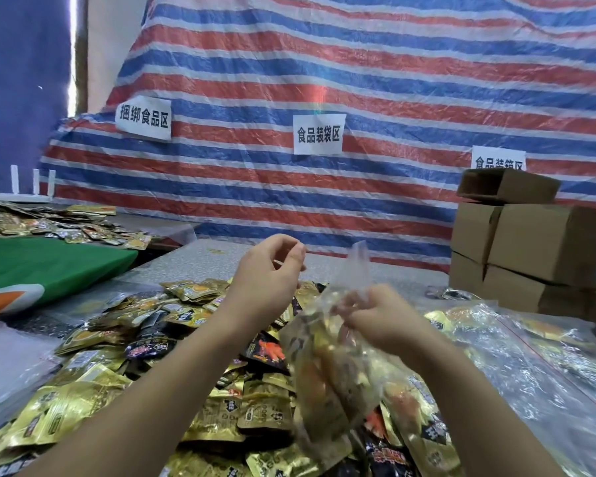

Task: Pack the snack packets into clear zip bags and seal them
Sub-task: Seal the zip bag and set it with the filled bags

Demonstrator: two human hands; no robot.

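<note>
A clear zip bag (327, 366) with several gold and black snack packets inside hangs above the pile, blurred. My right hand (379, 318) grips the bag near its top; a loose clear flap sticks up above the fingers. My left hand (272, 270) is raised to the left of the bag with thumb and fingers curled together; whether it pinches the bag's edge is unclear. A heap of loose gold and black snack packets (172, 366) covers the table in front of me.
Filled clear bags (516, 356) lie at the right. Stacked cardboard boxes (530, 249) stand at the back right. A green cloth (49, 266) and more packets (49, 222) lie at the left. A striped tarp with paper signs hangs behind.
</note>
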